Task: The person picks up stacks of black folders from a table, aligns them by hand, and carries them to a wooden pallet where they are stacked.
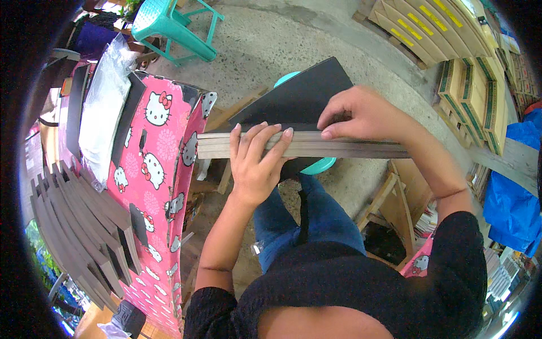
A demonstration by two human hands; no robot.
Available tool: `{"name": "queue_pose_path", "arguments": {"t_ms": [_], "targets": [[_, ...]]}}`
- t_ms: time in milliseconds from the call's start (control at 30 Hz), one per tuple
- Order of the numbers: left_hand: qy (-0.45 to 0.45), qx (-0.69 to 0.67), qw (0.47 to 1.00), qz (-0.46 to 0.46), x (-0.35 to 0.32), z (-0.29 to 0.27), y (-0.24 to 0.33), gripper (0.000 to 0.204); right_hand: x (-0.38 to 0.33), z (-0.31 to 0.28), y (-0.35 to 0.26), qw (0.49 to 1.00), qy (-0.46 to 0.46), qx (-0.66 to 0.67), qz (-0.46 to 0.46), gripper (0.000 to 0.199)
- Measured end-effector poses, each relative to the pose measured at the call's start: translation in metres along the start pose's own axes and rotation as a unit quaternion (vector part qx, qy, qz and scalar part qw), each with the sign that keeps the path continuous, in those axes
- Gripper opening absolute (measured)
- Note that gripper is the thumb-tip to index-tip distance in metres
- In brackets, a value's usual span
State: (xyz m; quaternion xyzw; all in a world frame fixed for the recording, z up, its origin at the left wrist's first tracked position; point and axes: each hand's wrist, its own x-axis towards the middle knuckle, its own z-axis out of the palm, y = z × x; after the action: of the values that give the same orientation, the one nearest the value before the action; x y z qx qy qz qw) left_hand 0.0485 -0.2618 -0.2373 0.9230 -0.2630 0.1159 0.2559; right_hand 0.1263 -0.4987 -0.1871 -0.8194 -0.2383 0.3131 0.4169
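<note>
In front of me is a stack of thin flat boards [355,148] with pale grey edges turned toward me. A black board [299,101] at its far side slants up to the right. My left hand [257,161] lies across the edges left of centre, fingers wrapped over the stack. At the upper edge, right of centre, my right hand [361,116] has its thumb and forefinger closed at the black board's near edge; its other fingers are curled and partly hidden. Behind the boards shows a turquoise round surface [320,166], mostly covered.
On my left a table with a pink cartoon-print cover [152,198] bears clear plastic wrapping [104,118] and a fanned pile of dark boards [79,231]. A turquoise plastic stool [175,28] stands beyond. To the right are wooden frames [474,101], stacked cartons [429,28] and a blue tarp [511,209].
</note>
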Motion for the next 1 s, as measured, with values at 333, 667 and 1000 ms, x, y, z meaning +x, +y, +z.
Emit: {"name": "queue_pose_path", "arguments": {"t_ms": [333, 667, 1000], "targets": [[0.004, 0.010, 1.000, 0.016, -0.006, 0.000, 0.000, 0.045, 0.023, 0.000, 0.024, 0.990, -0.101, 0.094, -0.005, 0.027], [0.002, 0.017, 1.000, 0.012, -0.007, 0.004, -0.002, 0.044, 0.022, -0.003, 0.021, 0.996, -0.069, 0.031, -0.048, 0.023], [0.022, 0.003, 1.000, 0.006, -0.006, 0.003, -0.001, 0.042, 0.014, 0.017, 0.019, 0.977, 0.081, -0.074, -0.184, 0.013]]}}
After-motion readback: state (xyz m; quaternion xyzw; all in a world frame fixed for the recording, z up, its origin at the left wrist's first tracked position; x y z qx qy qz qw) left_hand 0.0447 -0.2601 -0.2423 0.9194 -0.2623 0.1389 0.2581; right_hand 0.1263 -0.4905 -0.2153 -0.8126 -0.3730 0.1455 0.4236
